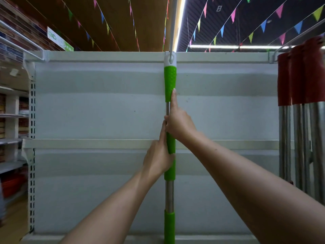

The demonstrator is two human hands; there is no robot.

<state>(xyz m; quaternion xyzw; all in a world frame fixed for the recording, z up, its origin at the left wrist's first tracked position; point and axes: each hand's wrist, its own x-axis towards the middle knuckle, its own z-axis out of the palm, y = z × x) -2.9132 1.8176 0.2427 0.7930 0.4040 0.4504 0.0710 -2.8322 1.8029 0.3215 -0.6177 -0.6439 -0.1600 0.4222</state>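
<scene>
We have the pole (169,194) upright in front of the bare shelf (98,111), its white cap threaded on a peg (173,23) at the top rail, with the red poles (299,76) hanging well apart to the right. Our left hand (158,161) is wrapped round the middle green sleeve. Our right hand (177,124) curls round the steel tube just above, forefinger stretched up against the upper green grip. We judge the pole light and stiff, but long enough to swing at its hidden lower end. The bare steel looks slick, so the ribbed green sleeves are the places to hold, hands spread apart for control while the cap sits on the peg.
</scene>
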